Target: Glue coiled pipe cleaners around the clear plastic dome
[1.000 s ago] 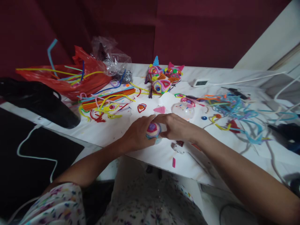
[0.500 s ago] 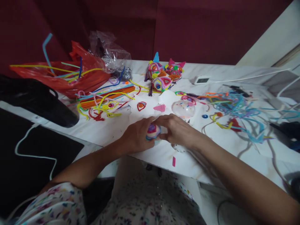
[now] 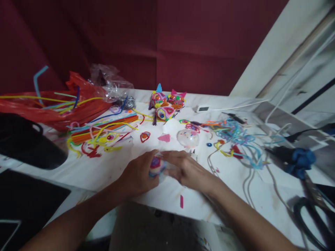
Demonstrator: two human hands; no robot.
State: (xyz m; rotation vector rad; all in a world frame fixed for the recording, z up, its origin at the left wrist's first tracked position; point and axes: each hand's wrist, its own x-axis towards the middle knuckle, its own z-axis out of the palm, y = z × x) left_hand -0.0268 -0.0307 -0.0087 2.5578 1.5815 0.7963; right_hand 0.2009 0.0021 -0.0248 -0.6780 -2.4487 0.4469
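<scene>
Near the table's front edge, a small round ball (image 3: 156, 166) wound in pink, purple, white and blue sits between my hands. My left hand (image 3: 140, 173) wraps round its left side, fingers curled over the top. My right hand (image 3: 183, 168) reaches in from the right, its fingertips pressed on the ball's top and right side. The fingers cover much of it. Just beyond lie a pink felt triangle (image 3: 164, 138), a red-edged eye shape (image 3: 144, 136) and a clear dotted ball (image 3: 187, 138). A pink strip (image 3: 181, 201) lies nearer the edge.
Three decorated balls (image 3: 167, 104) stand at the back. Pipe cleaners (image 3: 104, 129), a red plastic bag (image 3: 86, 104) and a black object (image 3: 31, 143) are on the left. Blue strands (image 3: 232, 130), grey cords (image 3: 247, 181) and scissors (image 3: 311, 212) are on the right.
The view has shifted right and tilted up, so the table items appear further left and lower. Scissors have come into view at the right. Both hands still hold the wound ball.
</scene>
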